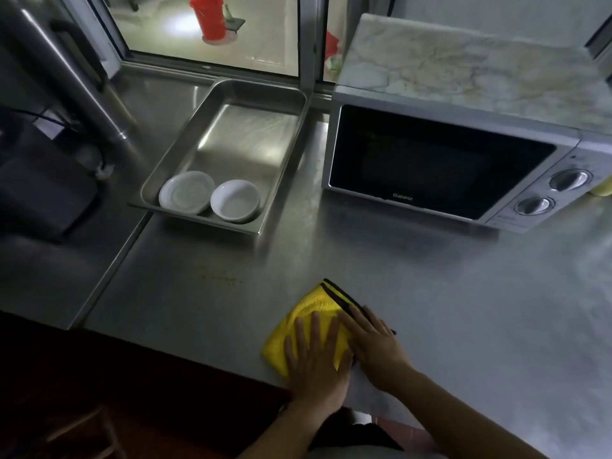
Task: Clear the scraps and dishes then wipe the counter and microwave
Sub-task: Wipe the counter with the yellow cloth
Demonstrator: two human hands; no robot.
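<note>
A folded yellow cloth (pixel 314 306) with a black edge lies on the steel counter (pixel 447 293) near its front edge. My left hand (pixel 314 359) presses flat on the cloth with straight fingers. My right hand (pixel 376 346) lies flat beside it, on the cloth's right edge. A few brown crumbs (pixel 218 274) speckle the counter to the left of the cloth. Two white dishes, a plate (pixel 186 192) and a bowl (pixel 235 201), sit in the near end of a steel tray (pixel 251 127). A silver microwave (pixel 440 164) stands at the back right, door closed.
A marble-pattern board (pixel 463 67) lies on top of the microwave. A dark appliance (pixel 43 187) and a metal pipe (pixel 66 71) fill the left side. Beyond the window a red bucket (pixel 208 16) stands outside. A seam (pixel 109 270) divides the counter on the left.
</note>
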